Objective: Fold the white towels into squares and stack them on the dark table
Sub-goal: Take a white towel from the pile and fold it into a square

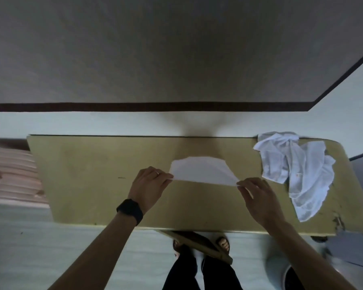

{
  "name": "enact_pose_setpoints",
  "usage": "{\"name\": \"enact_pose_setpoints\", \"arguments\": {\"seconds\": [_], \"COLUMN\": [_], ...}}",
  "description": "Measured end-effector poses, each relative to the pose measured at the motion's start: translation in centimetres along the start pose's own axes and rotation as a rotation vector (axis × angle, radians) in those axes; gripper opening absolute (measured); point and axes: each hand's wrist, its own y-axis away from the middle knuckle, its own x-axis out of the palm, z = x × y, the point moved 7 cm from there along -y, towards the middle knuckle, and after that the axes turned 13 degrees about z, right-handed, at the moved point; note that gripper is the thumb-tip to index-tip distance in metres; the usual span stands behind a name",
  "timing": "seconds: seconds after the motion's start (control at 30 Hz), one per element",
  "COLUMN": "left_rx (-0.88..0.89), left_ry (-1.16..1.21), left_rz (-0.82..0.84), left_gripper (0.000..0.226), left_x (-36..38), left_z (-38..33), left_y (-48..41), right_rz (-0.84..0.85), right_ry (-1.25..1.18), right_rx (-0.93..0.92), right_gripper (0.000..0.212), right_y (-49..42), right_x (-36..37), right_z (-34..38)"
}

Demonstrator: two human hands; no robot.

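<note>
Olive bench (92, 174), chipped at the right corner. Crumpled towels (298, 170) heaped on its right end, another towel (201, 170) mid-bench, near edge lifted.

Tables: one table (88, 174). White towels: one flat white towel (201, 169), plus one crumpled white heap (298, 170) on the table's right end. Can't tell how many towels are in the heap, looks like more than one. Hands: two, left hand (150, 183) and right hand (258, 197). One black wristband (130, 210), one ring (157, 173), both on the left. Sandalled feet (223, 244): two. One pink folded stack (11, 176) far left, layers too blurred to count.
</note>
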Motion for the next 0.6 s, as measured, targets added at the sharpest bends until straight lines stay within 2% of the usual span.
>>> {"name": "enact_pose_setpoints", "arguments": {"seconds": [0.13,0.27,0.37,0.5,0.6], "left_rx": [-0.010,0.016,-0.092,-0.297,-0.503], "left_ry": [0.087,0.144,0.232,0.485,0.765], "left_rz": [0.165,0.327,0.401,0.465,0.373], "left_gripper": [0.031,0.008,0.009,0.019,0.009], "left_x": [6.6,11.7,13.9,14.4,14.0], "left_z": [-1.3,-2.5,-1.9,-0.2,1.8], "left_y": [4.2,8.2,9.6,8.3,5.6], "right_rz": [0.185,0.372,0.452,0.442,0.327], "right_ry": [-0.023,-0.088,-0.098,-0.194,-0.401], "right_rx": [0.073,0.198,0.250,0.331,0.444], "right_gripper": [0.012,0.011,0.009,0.012,0.007], "right_y": [5.2,10.1,11.5,9.6,6.2], "right_x": [6.2,10.3,11.2,11.0,10.3], "right_z": [-1.7,-3.5,-3.8,-4.0,-4.2]}}
